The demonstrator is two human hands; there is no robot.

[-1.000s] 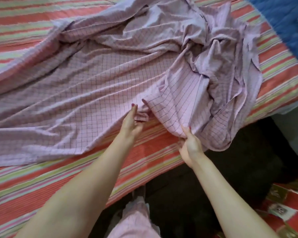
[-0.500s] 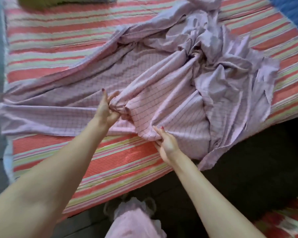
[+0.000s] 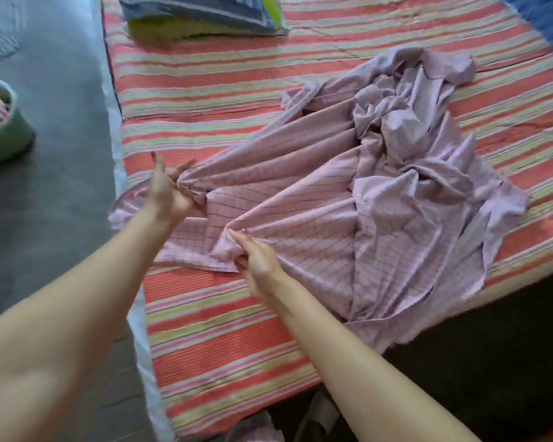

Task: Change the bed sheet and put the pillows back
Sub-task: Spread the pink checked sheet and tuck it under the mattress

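Note:
A lilac checked bed sheet (image 3: 380,193) lies bunched in the middle of a mattress with red, green and pink stripes (image 3: 224,342). My left hand (image 3: 168,189) grips a gathered bunch of the sheet near the mattress's left edge. My right hand (image 3: 257,260) pinches a fold of the same sheet a little nearer to me. A pillow with blue stripes and a lime-green side (image 3: 201,17) rests at the far end of the mattress.
Grey floor (image 3: 51,129) runs along the left side, with a green tub (image 3: 2,129) on it. A blue cloth (image 3: 546,14) shows at the far right corner. Dark floor (image 3: 492,362) lies beside the mattress on the right.
Both hands have drawn the sheet leftward and gathered it into a smaller heap. More bare mattress, the pillow and the green tub have come into view.

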